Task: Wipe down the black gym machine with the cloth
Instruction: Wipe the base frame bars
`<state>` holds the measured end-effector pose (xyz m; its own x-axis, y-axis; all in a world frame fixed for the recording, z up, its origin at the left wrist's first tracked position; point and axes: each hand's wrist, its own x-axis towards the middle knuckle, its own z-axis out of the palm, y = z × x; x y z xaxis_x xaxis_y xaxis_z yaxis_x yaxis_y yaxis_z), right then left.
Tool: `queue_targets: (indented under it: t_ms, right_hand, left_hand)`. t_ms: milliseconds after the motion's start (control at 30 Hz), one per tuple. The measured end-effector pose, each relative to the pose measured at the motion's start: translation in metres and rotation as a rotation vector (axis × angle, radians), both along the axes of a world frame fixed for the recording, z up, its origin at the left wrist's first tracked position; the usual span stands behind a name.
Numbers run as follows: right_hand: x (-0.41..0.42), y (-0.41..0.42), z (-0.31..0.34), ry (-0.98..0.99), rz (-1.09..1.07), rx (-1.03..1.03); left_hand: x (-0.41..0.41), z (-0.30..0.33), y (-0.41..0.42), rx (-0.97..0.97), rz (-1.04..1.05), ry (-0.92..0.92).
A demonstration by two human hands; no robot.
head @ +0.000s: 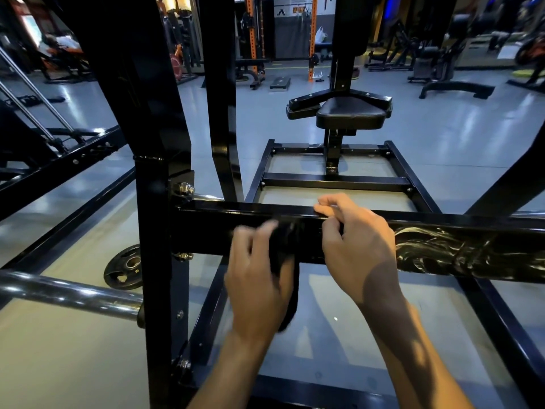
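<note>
Right now our left hand (259, 278) has its fingers curled round the cloth (284, 261), a dark, soft bundle pressed against the front face of the crossbar (224, 228) on the black gym machine (153, 202). A tail of it hangs down below our knuckles. The hand is blurry, so we can't tell exactly how each finger sits. Our right hand (354, 240) is just beside it, fingers hooked over the bar's top edge, thumb on the front face, gripping the bar itself and nothing else.

What we'd worry about from here:

- The cloth is black on black, so we probably can't see which parts we've missed.
- That dangling tail could snag on the bolts (184, 190) just past our left fingertips if we sweep toward the upright.
- The steadying hand is planted on the very surface we're cleaning, so it'll likely leave prints and hide a strip under its fingers.

Material-wise, the bar is square tube in glossy black paint, hard-edged and slick, with pale swirly streaks (436, 249) out past our right wrist; we can't tell if that's residue or reflection. The bolts are shiny bare metal.
</note>
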<state>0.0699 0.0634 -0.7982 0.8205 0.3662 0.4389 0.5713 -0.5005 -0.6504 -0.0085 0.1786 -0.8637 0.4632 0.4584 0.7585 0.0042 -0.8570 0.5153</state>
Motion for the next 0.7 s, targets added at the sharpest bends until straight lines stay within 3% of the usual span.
queue_targets:
  t_ms: [133,400,700]
  right_hand:
    - [0.001,0.001,0.003,0.043,0.012,0.015]
    - [-0.001,-0.007,0.003,0.143,0.113,0.128]
    - [0.002,-0.021,0.017,0.251,0.087,0.397]
  left_hand:
    - [0.030,0.045,0.008,-0.018,0.054,-0.058]
    - [-0.012,-0.036,-0.022,-0.034,-0.043,0.067]
    - [0.038,0.052,0.002,-0.051,0.011,-0.034]
